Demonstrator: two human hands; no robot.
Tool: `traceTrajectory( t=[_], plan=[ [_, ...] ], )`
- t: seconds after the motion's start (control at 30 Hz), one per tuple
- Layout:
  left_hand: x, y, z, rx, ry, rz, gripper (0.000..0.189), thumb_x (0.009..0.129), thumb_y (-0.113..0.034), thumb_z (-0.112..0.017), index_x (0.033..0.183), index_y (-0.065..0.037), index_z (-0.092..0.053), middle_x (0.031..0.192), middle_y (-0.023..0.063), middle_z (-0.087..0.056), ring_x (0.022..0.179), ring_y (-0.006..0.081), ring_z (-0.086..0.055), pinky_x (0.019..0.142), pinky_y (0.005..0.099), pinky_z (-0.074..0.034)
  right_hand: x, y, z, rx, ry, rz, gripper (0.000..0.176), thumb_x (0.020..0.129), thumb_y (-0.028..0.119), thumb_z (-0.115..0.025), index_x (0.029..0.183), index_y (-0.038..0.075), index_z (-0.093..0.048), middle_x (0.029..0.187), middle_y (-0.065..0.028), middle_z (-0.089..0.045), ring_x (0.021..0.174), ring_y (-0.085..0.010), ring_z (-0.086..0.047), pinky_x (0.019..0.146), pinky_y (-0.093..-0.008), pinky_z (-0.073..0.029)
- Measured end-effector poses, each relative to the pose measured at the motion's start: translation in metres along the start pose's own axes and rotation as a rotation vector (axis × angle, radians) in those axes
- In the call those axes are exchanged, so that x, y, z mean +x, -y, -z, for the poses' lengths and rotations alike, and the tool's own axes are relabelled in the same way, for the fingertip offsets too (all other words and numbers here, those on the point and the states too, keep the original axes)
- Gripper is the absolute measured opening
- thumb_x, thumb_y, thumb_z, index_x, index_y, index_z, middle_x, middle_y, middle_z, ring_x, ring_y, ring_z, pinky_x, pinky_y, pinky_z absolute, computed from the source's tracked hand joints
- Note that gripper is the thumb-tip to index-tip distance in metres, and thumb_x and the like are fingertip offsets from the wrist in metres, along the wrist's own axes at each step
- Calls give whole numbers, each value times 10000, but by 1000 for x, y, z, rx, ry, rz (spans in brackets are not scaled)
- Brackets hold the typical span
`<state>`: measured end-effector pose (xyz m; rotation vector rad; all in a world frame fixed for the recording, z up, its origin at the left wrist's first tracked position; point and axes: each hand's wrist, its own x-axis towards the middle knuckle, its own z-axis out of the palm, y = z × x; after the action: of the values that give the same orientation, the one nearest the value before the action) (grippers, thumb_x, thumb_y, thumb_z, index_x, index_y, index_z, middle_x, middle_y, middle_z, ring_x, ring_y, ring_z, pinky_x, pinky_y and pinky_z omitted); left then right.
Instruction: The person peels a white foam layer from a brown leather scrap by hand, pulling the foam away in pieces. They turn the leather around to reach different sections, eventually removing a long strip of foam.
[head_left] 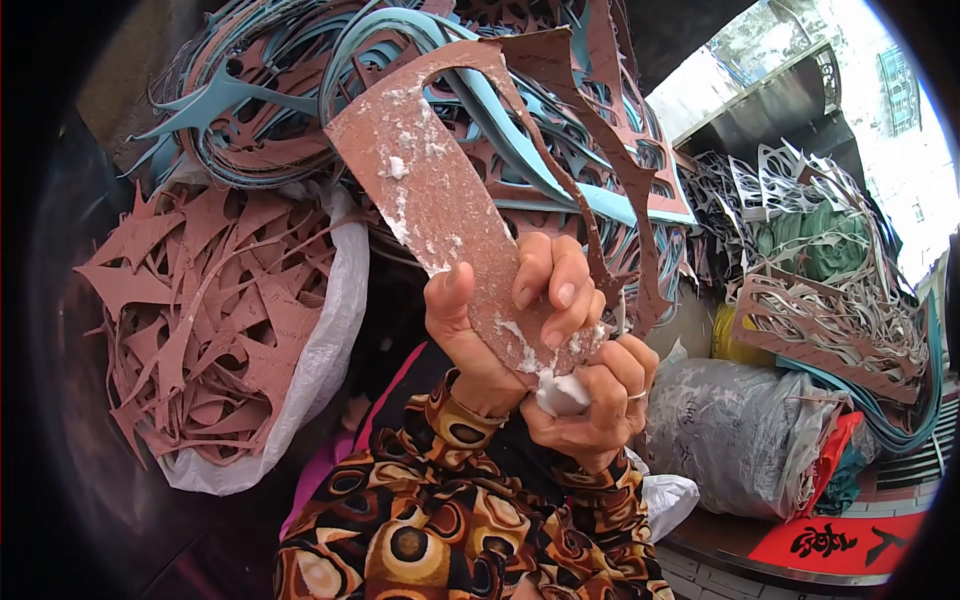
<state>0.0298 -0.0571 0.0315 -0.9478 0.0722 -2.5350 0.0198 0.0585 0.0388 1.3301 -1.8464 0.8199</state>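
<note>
A reddish-brown sheet (440,190) with cut-out openings is held up in front of the chest, its face speckled with white residue. My left hand (520,300) seems to be the one wrapped round its lower part, thumb up at the left edge and fingers curled over the face. Lower right, my right hand (600,400), with a ring, is closed at the sheet's bottom end, and a white lump (562,394) shows between its fingers and the sheet. Thin strips of the sheet hang to the right above the hands.
At left stands a white sack (335,330) full of brown scraps (215,310). Behind the sheet lies a pile of blue and brown offcuts (240,95). A plastic-wrapped bundle (740,430), more cut sheets (830,335) and a red mat (840,543) are at right.
</note>
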Motion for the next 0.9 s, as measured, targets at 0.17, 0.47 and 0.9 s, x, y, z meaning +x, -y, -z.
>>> traceTrajectory(
  t=[0.17, 0.47, 0.9],
  plan=[
    [0, -2, 1, -16, -29, -22, 416, 817, -471, -549, 728, -97, -392, 831, 58, -456, 575, 125, -468, 756, 313, -372, 0, 0, -8, 182, -54, -53, 354, 461, 88, -730, 707, 36, -480, 747, -91, -518, 635, -275, -549, 542, -346, -478],
    [3, -1, -3, 76, -93, -3, 409, 815, -473, -503, 732, -86, -400, 827, 66, -468, 569, 129, -453, 681, 292, -339, 2, 0, -15, 120, -127, 36, 324, 539, -4, -708, 777, 64, -500, 805, -68, -538, 731, -256, -551, 687, -356, -484],
    [-1, 0, 0, 46, -128, 24, 403, 804, -473, -505, 723, -94, -395, 818, 62, -459, 579, 133, -445, 710, 298, -353, -3, 2, -7, 282, 25, 80, 316, 508, -132, -597, 725, 49, -456, 733, -54, -539, 623, -244, -527, 560, -366, -443]
  ],
)
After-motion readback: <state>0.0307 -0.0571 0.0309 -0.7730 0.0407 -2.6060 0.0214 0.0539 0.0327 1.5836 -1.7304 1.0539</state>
